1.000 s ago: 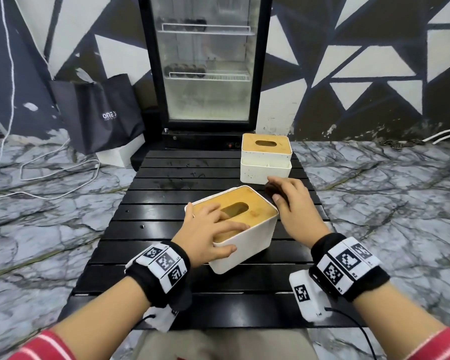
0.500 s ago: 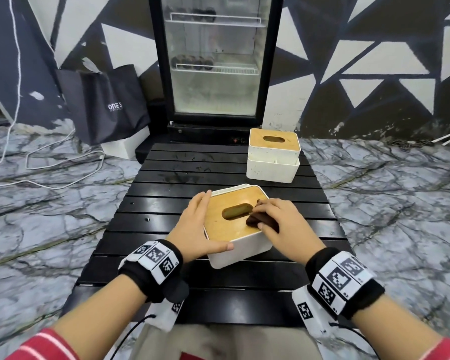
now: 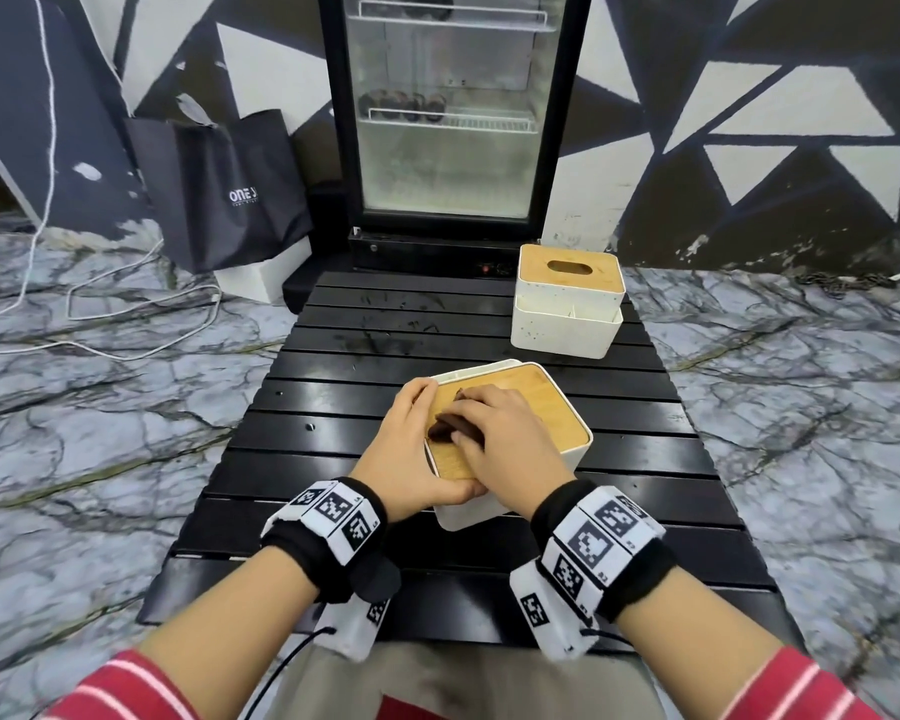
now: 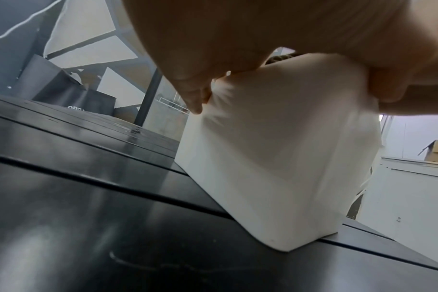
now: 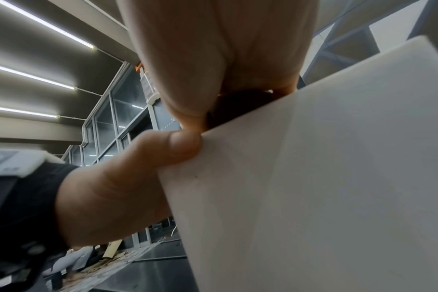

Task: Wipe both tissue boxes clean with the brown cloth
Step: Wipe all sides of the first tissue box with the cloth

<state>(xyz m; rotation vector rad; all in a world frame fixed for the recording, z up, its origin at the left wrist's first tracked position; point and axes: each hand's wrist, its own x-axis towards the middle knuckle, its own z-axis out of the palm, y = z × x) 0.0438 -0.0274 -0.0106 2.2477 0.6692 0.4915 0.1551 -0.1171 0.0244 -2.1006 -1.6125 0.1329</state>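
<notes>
The near tissue box point(image 3: 541, 407), white with a bamboo lid, stands in the middle of the black slatted table point(image 3: 365, 356). My left hand point(image 3: 411, 449) grips its left side, with the thumb on the near wall. My right hand point(image 3: 500, 439) holds the brown cloth point(image 3: 450, 428) pressed on the left part of the lid, covering the slot. In the left wrist view the box wall point(image 4: 275, 158) fills the middle. The right wrist view shows the cloth point(image 5: 238, 104) dark under my right palm. The second tissue box point(image 3: 567, 298) sits untouched at the table's far right.
A glass-door fridge point(image 3: 448, 111) stands just behind the table. A black shopping bag point(image 3: 230, 194) leans on the wall at the left, with white cables point(image 3: 126, 314) on the marble floor. Dark smudges mark the far slats.
My right hand slid the cloth from the lid's far right corner leftward across the lid. My left hand moved off the lid top to the box's left side.
</notes>
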